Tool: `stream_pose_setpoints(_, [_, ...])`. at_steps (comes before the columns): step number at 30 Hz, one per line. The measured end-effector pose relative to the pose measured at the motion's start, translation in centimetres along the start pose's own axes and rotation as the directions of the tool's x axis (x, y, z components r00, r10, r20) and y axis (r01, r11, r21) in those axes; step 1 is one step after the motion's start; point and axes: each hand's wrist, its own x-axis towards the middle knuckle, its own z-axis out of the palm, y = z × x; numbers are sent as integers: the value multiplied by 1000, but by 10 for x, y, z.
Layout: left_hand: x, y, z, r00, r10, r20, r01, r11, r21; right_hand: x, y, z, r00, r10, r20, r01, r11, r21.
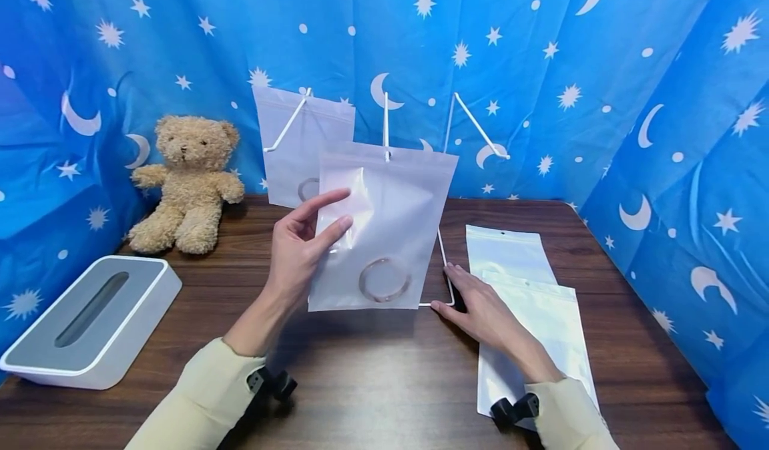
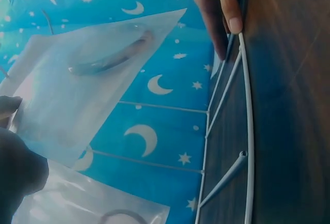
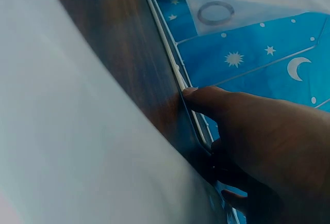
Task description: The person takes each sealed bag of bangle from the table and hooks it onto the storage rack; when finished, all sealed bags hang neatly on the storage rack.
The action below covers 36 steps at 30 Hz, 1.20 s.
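A clear-fronted zip bag (image 1: 414, 203) with a brownish bangle (image 1: 384, 280) inside hangs from the middle prong of a white wire display rack (image 1: 480, 126). My left hand (image 1: 297, 250) is at the bag's left side, index finger and thumb extended and apart over its front. Low at the rack's right front corner, my right hand (image 1: 480, 306) grips the base wire; its thumb lies on the front bar in the right wrist view. Another bag (image 1: 282, 129) with a ring-shaped piece hangs on the left prong, partly hidden behind the nearer one. The right prong carries nothing.
Two flat white zip bags (image 1: 535, 323) lie overlapping on the wooden table (image 1: 372, 383) under and beside my right forearm. A teddy bear (image 1: 192, 183) sits at the back left, behind a white box with a grey slotted top (image 1: 129, 330). Star-patterned blue curtains surround the table.
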Motion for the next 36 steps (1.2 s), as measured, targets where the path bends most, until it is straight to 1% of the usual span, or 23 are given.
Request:
stream_pose_setpoints(5, [21,-16,0,999,-13,-30,13,1000,-20,2,-1,1,1000,1,-10,-1,1000,0])
stream_pose_setpoints(8, [36,-26,0,999,-6,-43,4,999,-33,3,-3,1,1000,-3,-14,3,1000,-2])
stream_pose_setpoints(11, [51,-33,2,999,7,-54,-8,1000,-28,4,-4,1,1000,-5,-15,4,1000,-11])
stream_pose_setpoints(14, [64,-40,4,998,-4,-67,1,999,-41,4,-4,2,1000,0,-16,0,1000,-18])
stream_pose_setpoints(17, [74,-46,6,996,-17,-87,12,999,-51,4,-4,3,1000,-6,-18,5,1000,-22])
stream_pose_setpoints(25, [90,-54,12,991,-32,-127,25,998,-55,3,-2,4,1000,-4,-18,3,1000,-20])
stream_pose_setpoints(29, [93,-58,13,989,-40,-142,31,997,-66,2,-1,3,1000,-2,-18,1,1000,-19])
stream_pose_setpoints(32, [93,-61,13,989,-31,-141,22,998,-66,2,0,3,1000,6,-16,-6,1000,-22])
stream_pose_setpoints(36, [94,-65,13,988,-9,-152,8,1000,-6,1,0,2,1000,22,-8,-22,999,-25])
